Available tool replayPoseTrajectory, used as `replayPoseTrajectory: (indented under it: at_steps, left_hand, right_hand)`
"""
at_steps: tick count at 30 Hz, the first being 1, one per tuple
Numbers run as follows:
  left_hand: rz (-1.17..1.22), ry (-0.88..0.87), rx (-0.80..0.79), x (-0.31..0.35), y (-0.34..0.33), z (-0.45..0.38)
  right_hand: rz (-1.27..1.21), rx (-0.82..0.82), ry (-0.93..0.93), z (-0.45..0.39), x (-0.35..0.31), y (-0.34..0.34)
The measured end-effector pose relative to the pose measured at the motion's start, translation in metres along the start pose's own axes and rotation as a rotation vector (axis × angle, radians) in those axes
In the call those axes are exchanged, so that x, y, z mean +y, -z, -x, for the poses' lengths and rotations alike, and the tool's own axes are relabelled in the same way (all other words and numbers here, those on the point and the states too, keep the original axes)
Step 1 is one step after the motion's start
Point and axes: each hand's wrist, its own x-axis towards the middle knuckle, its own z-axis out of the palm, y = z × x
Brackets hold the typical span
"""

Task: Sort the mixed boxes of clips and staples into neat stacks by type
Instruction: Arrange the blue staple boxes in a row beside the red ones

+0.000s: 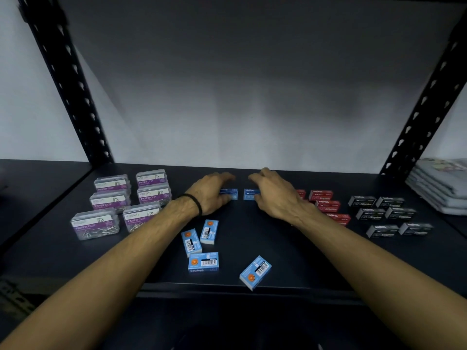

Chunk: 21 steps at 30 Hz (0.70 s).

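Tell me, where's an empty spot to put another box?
Bare shelf lies between the tilted blue staple box near the front edge and the red boxes. The back strip behind both hands is bare too. It is crowded around the paper clip boxes and black boxes.

1. My left hand [211, 192] rests on one staple box [231, 194] at the frame's centre; my right hand [273, 193] rests on another [250, 194] just beside it.
2. Paper clip boxes [118, 205] sit at centre left.
3. Four loose staple boxes [203, 245] lie below my hands, near the shelf [290, 253] front edge.
4. Two more staple box groups [379, 213] sit centre right.
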Motion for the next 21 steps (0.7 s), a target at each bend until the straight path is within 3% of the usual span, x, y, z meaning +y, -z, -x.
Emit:
replayPoseTrajectory:
  at_steps: [11,21]
  left_hand:
    - [0.141,-0.146,0.245,0.017,0.02,0.057]
    - [0.127,-0.129,0.068,0.031,0.025,0.114]
  right_hand:
    - [-0.181,0.006,0.133,0.047,-0.018,0.019]
    - [-0.4,-0.141,0.124,0.103,-0.038,0.023]
